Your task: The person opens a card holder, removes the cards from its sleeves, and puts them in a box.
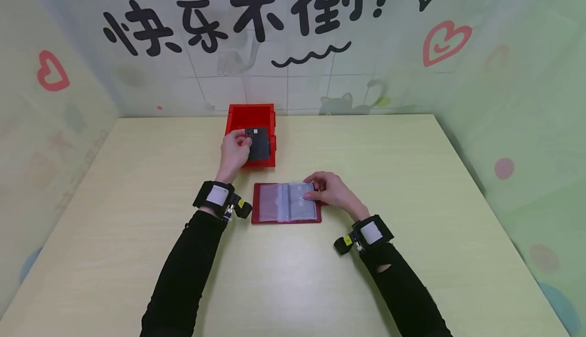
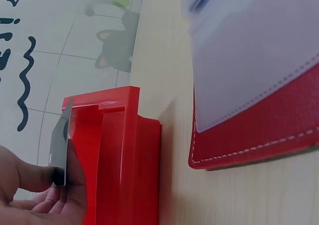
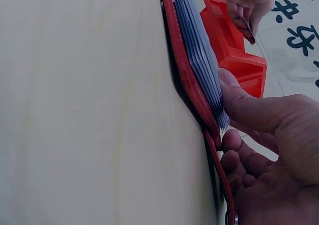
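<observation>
My left hand pinches a dark grey card between thumb and fingers, over the red plastic box. Seen edge-on in the left wrist view, the card stands tilted at the box's rim. Nearer to me lies a red card holder, spread open with clear plastic sleeves. My right hand grips its right side, thumb over the sleeve with a pale card in it. From the right wrist view, the thumb lies against the stacked sleeves, while the fingers curl at the red cover's edge.
The box stands at the back of the pale wooden table, close to the printed back wall. Printed side panels flank the table. Each wrist wears a black camera strap.
</observation>
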The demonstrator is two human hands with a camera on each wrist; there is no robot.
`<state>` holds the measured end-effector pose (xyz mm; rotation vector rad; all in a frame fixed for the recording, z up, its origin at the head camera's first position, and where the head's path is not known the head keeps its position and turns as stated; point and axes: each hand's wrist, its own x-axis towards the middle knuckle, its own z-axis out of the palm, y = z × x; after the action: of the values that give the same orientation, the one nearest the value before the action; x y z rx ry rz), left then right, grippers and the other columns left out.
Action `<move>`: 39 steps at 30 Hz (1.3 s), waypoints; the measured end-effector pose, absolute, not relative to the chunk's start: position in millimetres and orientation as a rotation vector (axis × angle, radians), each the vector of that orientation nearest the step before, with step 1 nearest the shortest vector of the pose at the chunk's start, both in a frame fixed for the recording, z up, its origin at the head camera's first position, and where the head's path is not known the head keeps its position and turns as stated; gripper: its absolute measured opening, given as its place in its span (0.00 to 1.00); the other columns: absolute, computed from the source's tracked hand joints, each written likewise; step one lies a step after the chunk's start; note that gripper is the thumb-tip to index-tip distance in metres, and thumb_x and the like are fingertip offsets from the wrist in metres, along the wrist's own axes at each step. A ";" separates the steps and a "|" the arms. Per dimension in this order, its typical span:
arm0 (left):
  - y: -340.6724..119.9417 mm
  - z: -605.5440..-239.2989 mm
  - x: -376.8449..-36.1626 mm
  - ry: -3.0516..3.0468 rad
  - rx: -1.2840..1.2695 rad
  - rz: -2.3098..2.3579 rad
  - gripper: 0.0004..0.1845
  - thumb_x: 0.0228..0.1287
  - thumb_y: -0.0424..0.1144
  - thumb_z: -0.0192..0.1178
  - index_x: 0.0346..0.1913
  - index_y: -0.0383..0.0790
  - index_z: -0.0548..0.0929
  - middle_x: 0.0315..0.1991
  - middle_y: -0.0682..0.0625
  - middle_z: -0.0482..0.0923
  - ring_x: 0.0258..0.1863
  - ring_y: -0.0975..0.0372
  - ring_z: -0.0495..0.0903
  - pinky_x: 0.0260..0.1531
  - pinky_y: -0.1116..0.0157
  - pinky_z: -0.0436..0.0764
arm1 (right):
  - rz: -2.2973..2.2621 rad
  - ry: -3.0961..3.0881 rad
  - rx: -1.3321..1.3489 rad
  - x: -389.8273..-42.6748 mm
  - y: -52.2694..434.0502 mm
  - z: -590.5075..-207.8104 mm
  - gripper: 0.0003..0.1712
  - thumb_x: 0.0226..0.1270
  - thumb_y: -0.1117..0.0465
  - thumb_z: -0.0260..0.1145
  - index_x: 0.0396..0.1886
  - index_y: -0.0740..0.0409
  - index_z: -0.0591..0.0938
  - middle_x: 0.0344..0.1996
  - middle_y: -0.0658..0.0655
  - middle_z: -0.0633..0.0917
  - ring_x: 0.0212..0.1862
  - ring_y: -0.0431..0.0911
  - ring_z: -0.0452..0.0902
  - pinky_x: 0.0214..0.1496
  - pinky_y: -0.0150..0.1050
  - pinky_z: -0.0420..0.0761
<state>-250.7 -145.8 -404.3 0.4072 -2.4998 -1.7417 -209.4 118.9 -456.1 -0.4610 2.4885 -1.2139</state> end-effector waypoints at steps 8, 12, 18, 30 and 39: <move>-140.5 -405.3 -259.3 -2.521 0.374 -1.665 0.29 0.72 0.28 0.46 0.75 0.32 0.62 0.65 0.33 0.71 0.60 0.46 0.72 0.65 0.51 0.76 | -1.209 2.482 -0.456 -208.2 118.0 -456.1 0.22 0.65 0.59 0.73 0.58 0.58 0.82 0.31 0.54 0.72 0.37 0.47 0.71 0.34 0.32 0.71; -139.4 -408.3 -262.4 -2.571 0.368 -1.628 0.31 0.71 0.27 0.48 0.76 0.33 0.60 0.68 0.33 0.70 0.64 0.44 0.72 0.67 0.50 0.75 | -1.204 2.485 -0.461 -207.5 117.9 -455.4 0.22 0.65 0.59 0.73 0.58 0.58 0.82 0.31 0.54 0.72 0.37 0.46 0.71 0.34 0.32 0.71; -137.3 -413.7 -266.1 -2.641 0.322 -1.543 0.33 0.71 0.28 0.50 0.77 0.33 0.58 0.71 0.33 0.68 0.65 0.43 0.73 0.68 0.49 0.73 | -1.203 2.493 -0.481 -208.4 118.6 -456.3 0.22 0.64 0.59 0.73 0.57 0.60 0.82 0.31 0.54 0.72 0.36 0.46 0.70 0.34 0.32 0.70; -135.0 -416.5 -275.2 -2.795 0.232 -1.244 0.30 0.69 0.28 0.53 0.73 0.30 0.61 0.63 0.29 0.75 0.54 0.39 0.79 0.57 0.46 0.80 | -1.204 2.504 -0.480 -210.0 118.9 -460.0 0.22 0.64 0.59 0.73 0.57 0.59 0.82 0.31 0.54 0.72 0.36 0.46 0.71 0.34 0.32 0.69; -134.5 -414.7 -278.2 -2.871 0.255 -1.181 0.22 0.67 0.28 0.54 0.64 0.27 0.71 0.56 0.30 0.78 0.52 0.41 0.79 0.54 0.47 0.81 | -1.206 2.507 -0.476 -209.8 119.1 -458.7 0.22 0.64 0.59 0.73 0.57 0.58 0.82 0.31 0.54 0.72 0.36 0.46 0.70 0.34 0.33 0.69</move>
<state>-278.2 -134.5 -414.7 0.2546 -2.8713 -1.1812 -209.8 119.1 -458.7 -0.4756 2.5070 -1.2064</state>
